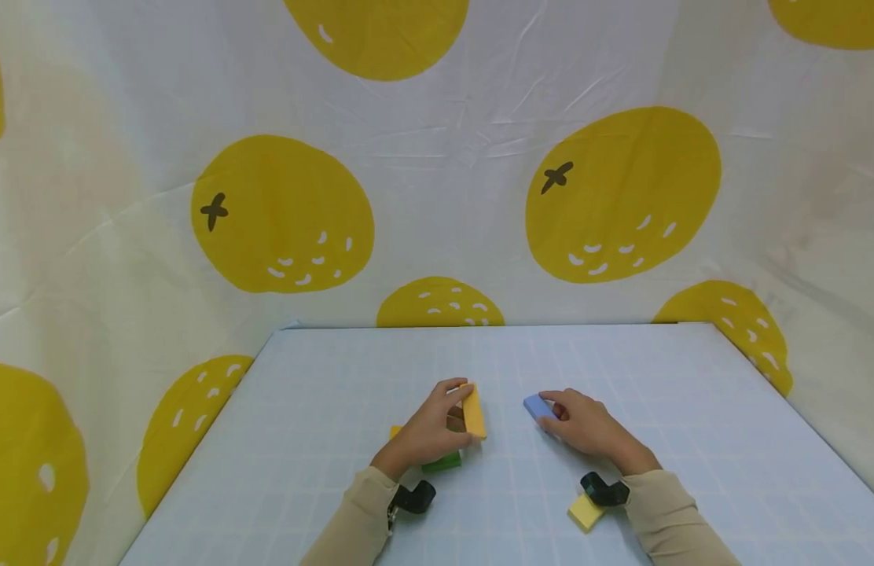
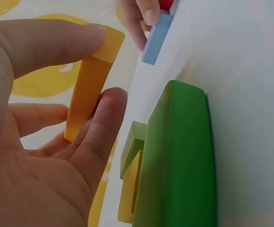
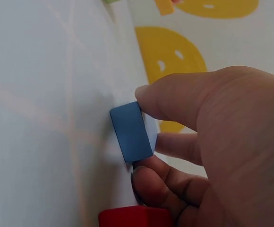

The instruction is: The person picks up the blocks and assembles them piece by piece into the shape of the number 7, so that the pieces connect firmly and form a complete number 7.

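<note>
My left hand (image 1: 428, 428) pinches an orange-yellow block (image 1: 473, 411) between thumb and fingertips, held up off the table. In the left wrist view this block (image 2: 87, 90) tilts, with the thumb on its upper end. Below that hand lies a long green block (image 2: 182, 156), with a light green block (image 2: 132, 149) and a yellow block (image 2: 129, 194) beside it. On the right, my right hand (image 1: 585, 423) pinches a blue block (image 1: 538, 408) low over the table. Under its curled fingers in the right wrist view is a red block (image 3: 134, 216), hidden from the head view.
A yellow block (image 1: 585, 512) lies near the right wrist, partly covered by the wrist camera (image 1: 604, 490). The pale checked table (image 1: 338, 369) ends at a white curtain (image 1: 451, 196) printed with large yellow fruit, which hangs behind and at both sides.
</note>
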### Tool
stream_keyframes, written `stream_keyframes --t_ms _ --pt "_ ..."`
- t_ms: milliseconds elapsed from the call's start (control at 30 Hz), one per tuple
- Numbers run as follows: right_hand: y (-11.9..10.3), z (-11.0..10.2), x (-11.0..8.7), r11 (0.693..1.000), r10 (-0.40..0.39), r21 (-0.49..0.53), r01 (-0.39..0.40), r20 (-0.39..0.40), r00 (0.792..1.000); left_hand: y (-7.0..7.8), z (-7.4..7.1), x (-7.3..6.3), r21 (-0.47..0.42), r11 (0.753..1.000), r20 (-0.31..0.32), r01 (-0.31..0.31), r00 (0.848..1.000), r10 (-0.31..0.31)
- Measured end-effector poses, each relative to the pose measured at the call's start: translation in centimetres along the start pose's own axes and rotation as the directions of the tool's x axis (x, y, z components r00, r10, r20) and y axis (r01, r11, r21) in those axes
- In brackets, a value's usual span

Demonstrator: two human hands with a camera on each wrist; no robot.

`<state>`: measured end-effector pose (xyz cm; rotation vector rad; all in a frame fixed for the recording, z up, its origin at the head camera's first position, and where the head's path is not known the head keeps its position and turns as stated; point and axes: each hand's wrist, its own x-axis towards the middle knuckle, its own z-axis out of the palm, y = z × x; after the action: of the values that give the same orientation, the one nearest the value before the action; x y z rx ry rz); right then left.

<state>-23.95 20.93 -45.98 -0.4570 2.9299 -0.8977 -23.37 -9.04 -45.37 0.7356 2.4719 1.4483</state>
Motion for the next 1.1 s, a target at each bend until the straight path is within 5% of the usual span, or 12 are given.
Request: stream_keyframes --t_ms 400,1100 --pt "0.44 -0.05 0.12 1.000 0.011 0.027 -0.011 0.005 1.000 0.63 0.02 -0.42 -0.143 0.989 0.010 0.041 0.999 -0.040" --pt "0.27 0.13 0.01 0.999 0.014 0.030 -0.014 0.013 1.000 0.44 0.18 -0.86 -0.230 0.970 0.066 0.080 0.996 -0.066"
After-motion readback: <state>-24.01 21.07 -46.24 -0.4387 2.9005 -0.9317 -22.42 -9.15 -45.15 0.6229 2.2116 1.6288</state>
